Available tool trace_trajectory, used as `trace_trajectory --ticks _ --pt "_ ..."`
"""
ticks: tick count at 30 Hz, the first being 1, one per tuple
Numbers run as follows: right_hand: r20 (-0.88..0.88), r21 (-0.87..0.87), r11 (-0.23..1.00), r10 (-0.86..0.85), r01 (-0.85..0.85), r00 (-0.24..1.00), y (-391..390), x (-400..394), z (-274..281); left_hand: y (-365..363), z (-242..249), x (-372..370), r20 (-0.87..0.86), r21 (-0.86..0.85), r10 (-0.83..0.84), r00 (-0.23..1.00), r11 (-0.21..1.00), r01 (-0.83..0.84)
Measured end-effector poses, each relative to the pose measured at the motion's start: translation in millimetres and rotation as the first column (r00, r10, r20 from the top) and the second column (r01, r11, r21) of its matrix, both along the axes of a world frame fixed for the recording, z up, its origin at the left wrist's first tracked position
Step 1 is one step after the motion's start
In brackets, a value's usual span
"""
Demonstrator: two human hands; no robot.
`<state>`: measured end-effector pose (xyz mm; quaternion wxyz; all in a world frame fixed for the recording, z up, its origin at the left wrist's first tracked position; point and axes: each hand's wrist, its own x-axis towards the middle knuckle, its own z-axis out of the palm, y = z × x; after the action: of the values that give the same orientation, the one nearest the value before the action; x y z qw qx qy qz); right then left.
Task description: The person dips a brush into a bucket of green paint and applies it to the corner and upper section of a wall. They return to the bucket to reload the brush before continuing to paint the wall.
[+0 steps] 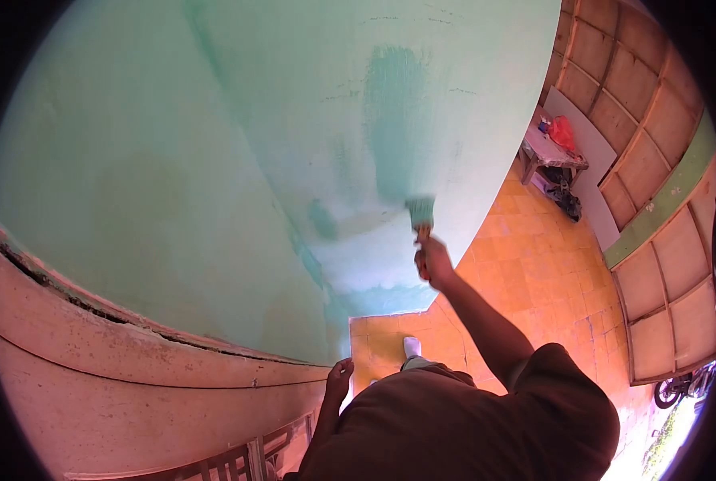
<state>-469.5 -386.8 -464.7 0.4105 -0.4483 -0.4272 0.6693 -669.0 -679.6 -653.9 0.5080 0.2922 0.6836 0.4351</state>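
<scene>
My right hand [434, 263] grips the handle of a paintbrush [420, 212], its wide bristles covered in green paint and held up against the wall [294, 104]. Just above the bristles, a darker wet-looking green patch [394, 120] runs up the wall. Around it the surface is paler, with whitish areas low down and a smaller green dab [322, 218] to the left. Low beside my body, my left hand [339, 375] hangs near the wall's bottom corner, its fingers curled in with nothing showing in them.
Orange tiles cover the floor [518, 256]. On the right stands a low table [554, 151] bearing a red plastic bag [562, 132], with dark items beneath. A framed panel wall [663, 280] curves along that side, a motorcycle [683, 386] beyond it. A pinkish ledge [133, 353] borders the wall at left.
</scene>
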Motion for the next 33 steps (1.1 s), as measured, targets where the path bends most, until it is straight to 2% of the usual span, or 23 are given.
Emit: trace_trajectory --ticks 2,3,5,7,10,11,12,13,15,17,19,21,23,25,27,29,31,33 --pt "-0.034 -0.394 0.919 -0.042 0.025 0.999 -14 3 -28 -1 2 1 -0.006 -0.004 -0.018 1.0 1.0 0.018" --pt "-0.037 -0.456 0.89 -0.044 0.023 0.998 -19 2 -23 -1 2 0 -0.011 -0.001 -0.024 1.0 1.0 0.024" --pt "-0.085 -0.399 0.917 -0.037 0.0 0.996 -11 1 -9 1 0 -3 -0.015 0.002 -0.029 0.999 1.0 0.029" --pt "-0.232 -0.297 0.953 -0.013 -0.058 0.973 12 2 30 -1 -4 -3 0.014 -0.001 0.008 1.0 1.0 -0.008" --pt "-0.174 0.104 0.993 0.076 -0.058 0.982 10 6 152 -3 -14 -5 -0.03 0.043 -0.034 0.999 0.998 0.035" --pt "-0.11 0.321 0.947 0.039 -0.001 0.993 4 6 189 -3 -15 -6 -0.032 0.04 -0.034 0.999 0.999 0.035" --pt "-0.086 0.467 0.882 -0.028 0.065 0.996 6 7 217 -3 -14 -6 -0.04 0.023 -0.034 0.999 0.999 0.035" --pt "-0.137 0.589 0.8 -0.038 0.113 0.99 6 7 241 -4 -13 -5 -0.048 0.006 -0.035 0.998 0.999 0.035" --pt "-0.224 0.578 0.805 0.002 0.131 0.975 13 8 269 -4 -14 -4 -0.041 0.001 -0.036 0.999 0.999 0.036" --pt "-0.194 0.607 0.794 0.113 0.029 0.975 27 10 254 -4 -15 -5 -0.035 0.004 -0.032 0.999 0.999 0.032" --pt "-0.221 0.431 0.902 0.131 -0.023 0.966 35 7 204 -5 -14 -5 -0.07 0.015 -0.031 0.997 0.999 0.032" --pt "-0.122 0.391 0.92 0.092 -0.037 0.988 28 2 133 -5 -17 -5 -0.036 0.008 0.006 0.999 1.0 -0.005" --pt "-0.099 0.18 0.982 0.078 -0.059 0.992 7 -2 64 -4 -12 -3 -0.003 -0.004 0.034 0.999 0.999 -0.034" --pt "-0.148 -0.189 0.98 0.039 -0.067 0.988 -10 -5 14 -4 -7 1 0.029 -0.019 0.039 0.999 0.999 -0.038" --pt "-0.227 -0.532 0.837 0.006 -0.129 0.974 -14 -2 -12 -4 -7 1 0.001 -0.031 0.014 1.0 0.999 -0.014" --pt "-0.237 -0.541 0.827 0.029 -0.157 0.971 -5 2 -16 -2 -8 0 -0.028 -0.037 -0.006 1.0 0.999 0.005" --pt "-0.261 -0.425 0.903 -0.05 -0.068 0.964 8 -2 36 -2 -11 1 0.006 -0.019 0.02 1.0 1.0 -0.019" --pt "-0.316 -0.237 0.958 0.079 -0.159 0.945 18 0 104 -3 -12 2 0.011 -0.008 0.009 1.0 1.0 -0.009"
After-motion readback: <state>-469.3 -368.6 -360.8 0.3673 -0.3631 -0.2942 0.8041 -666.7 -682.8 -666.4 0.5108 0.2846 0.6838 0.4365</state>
